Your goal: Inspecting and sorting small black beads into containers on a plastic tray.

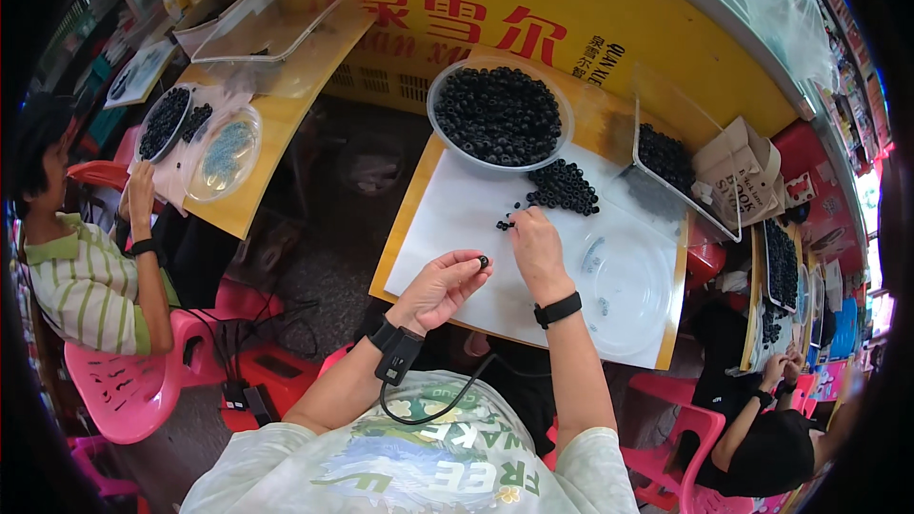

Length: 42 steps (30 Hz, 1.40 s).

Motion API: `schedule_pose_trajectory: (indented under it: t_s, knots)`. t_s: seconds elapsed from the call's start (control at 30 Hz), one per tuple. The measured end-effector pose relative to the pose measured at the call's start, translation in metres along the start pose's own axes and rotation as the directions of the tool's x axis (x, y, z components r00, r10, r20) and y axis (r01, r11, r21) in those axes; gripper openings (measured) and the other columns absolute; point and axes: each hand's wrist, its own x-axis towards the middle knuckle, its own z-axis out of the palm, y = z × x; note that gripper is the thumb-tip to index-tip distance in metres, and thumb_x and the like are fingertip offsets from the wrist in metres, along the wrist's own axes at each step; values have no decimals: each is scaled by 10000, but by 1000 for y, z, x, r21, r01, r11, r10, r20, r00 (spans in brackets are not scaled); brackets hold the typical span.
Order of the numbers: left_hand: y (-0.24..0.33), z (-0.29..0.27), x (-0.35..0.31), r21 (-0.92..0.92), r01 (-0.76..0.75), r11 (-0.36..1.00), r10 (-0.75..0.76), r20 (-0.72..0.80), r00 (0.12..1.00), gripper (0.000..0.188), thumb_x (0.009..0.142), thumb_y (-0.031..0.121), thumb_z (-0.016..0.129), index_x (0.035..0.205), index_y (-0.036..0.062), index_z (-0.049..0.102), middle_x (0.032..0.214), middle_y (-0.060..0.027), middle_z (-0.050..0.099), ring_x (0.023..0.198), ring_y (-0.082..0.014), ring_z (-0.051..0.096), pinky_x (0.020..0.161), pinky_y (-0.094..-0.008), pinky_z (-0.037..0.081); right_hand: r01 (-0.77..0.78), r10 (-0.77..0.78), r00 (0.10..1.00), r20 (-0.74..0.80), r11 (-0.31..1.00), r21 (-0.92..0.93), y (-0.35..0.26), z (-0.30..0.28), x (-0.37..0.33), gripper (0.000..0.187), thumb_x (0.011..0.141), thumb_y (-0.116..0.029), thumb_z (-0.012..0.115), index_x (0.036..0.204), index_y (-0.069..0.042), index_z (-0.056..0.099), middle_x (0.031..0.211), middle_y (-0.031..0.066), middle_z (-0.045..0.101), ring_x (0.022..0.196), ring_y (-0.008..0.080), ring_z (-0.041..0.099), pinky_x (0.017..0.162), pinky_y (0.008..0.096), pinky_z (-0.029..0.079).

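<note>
My left hand (436, 291) is closed, pinching a small round black piece (483, 262) between thumb and fingertips over the white sheet (433, 214). My right hand (539, 249) reaches down to a few tiny black parts (505, 225), its fingertips drawn together among them; whether it grips one is hidden. Just beyond lies a pile of black ring-shaped pieces (564, 187). Behind that, a large translucent bowl (465, 154) is filled with the same kind of pieces. To the right of my right hand sits a clear round tray (636, 290) with small pale-blue bits in it.
A clear rectangular bin (733, 200) with black pieces stands at the right, beside a beige paper bag (741, 171). People work at tables on the left (286, 133) and far right. Pink chairs (129, 376) and cables are around me; a yellow panel (381, 14) rises behind.
</note>
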Motion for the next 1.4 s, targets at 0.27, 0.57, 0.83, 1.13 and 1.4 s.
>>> schedule_pose_trajectory:
  t_s: [0.27,0.57,0.83,1.13,1.4]
  knots:
    - [2,2,2,31,-17,999,17,21,1000,176,952,-5,660,1127,10,653,1129,-129,696,1036,-192,694,933,-257,594,-216,261,965,-34,860,461,-25,-35,-24,179,853,-26,718,1029,7,732,871,114,705,779,186,675,695,291,517]
    - [-7,29,8,118,-6,993,-10,139,990,160,946,4,672,1106,8,677,1098,-115,706,1019,-202,702,943,-285,586,-258,487,850,202,49,965,-40,-61,-68,195,895,32,707,1088,50,729,945,65,737,805,71,638,732,200,491]
    - [-13,36,11,170,-34,985,7,156,988,163,943,6,680,1106,5,679,1081,-106,705,1005,-189,700,940,-287,584,-278,454,880,138,258,925,-46,-68,-80,182,897,-1,746,1078,23,747,933,38,735,798,56,629,705,183,485]
    - [-14,35,13,259,-54,964,13,157,987,148,936,13,691,1081,41,700,1040,-64,715,962,-136,689,886,-265,586,-305,478,874,90,393,868,-52,-64,-83,167,889,-16,762,1052,19,756,897,24,731,769,42,616,680,182,479]
    - [-17,25,15,265,-17,964,-27,162,986,173,939,32,698,1112,39,701,1051,-58,707,958,-139,679,899,-274,573,-324,496,840,220,132,937,-45,-47,-93,154,882,-17,761,1029,29,749,869,33,723,723,57,571,654,195,439]
